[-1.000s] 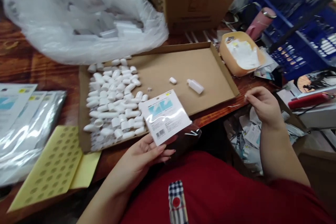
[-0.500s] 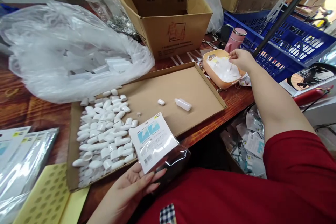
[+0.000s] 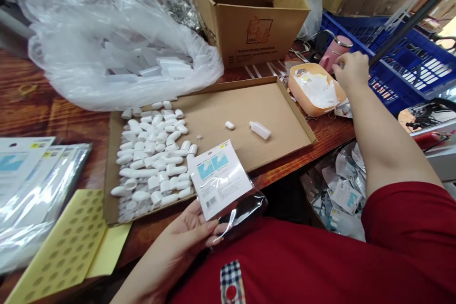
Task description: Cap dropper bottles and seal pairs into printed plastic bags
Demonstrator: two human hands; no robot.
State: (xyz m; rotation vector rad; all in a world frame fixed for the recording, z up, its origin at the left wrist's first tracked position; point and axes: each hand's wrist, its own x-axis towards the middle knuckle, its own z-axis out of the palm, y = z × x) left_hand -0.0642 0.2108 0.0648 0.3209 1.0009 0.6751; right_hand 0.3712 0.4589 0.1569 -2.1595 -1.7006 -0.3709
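The wooden table (image 3: 48,88) carries all the main stock. At its far side stands a cardboard box (image 3: 261,33), upright, flaps up, printed in red on the near face. Left of it lies a plastic bag (image 3: 124,76), cloudy, with white pieces showing through the film. Blue crates (image 3: 402,76) stand at the far right. A shallow cardboard tray (image 3: 231,99) occupies the middle of the table. At the left edge lies a stack of packets (image 3: 28,199), overlapping, beside yellow sticker sheets (image 3: 67,232) marked with rows of round dots. Beyond the table's right edge, lower down, is a heap of packets (image 3: 345,194).

An orange bowl (image 3: 302,97) filled with white slips sits just beside the tray's right end; a pink mug (image 3: 337,51) stands behind it. The right hand (image 3: 352,71) is raised near both, fingers curled close together; I cannot tell whether they hold anything. The left hand (image 3: 190,229) grips a single packet (image 3: 221,180), thumb on top, above the tray's near edge, its blue pictures and barcode facing up.

Inside the tray: a small bottle (image 3: 260,130) on its side, white caps (image 3: 156,152) heaped at the left end, and one loose cap (image 3: 230,125) between heap and bottle.
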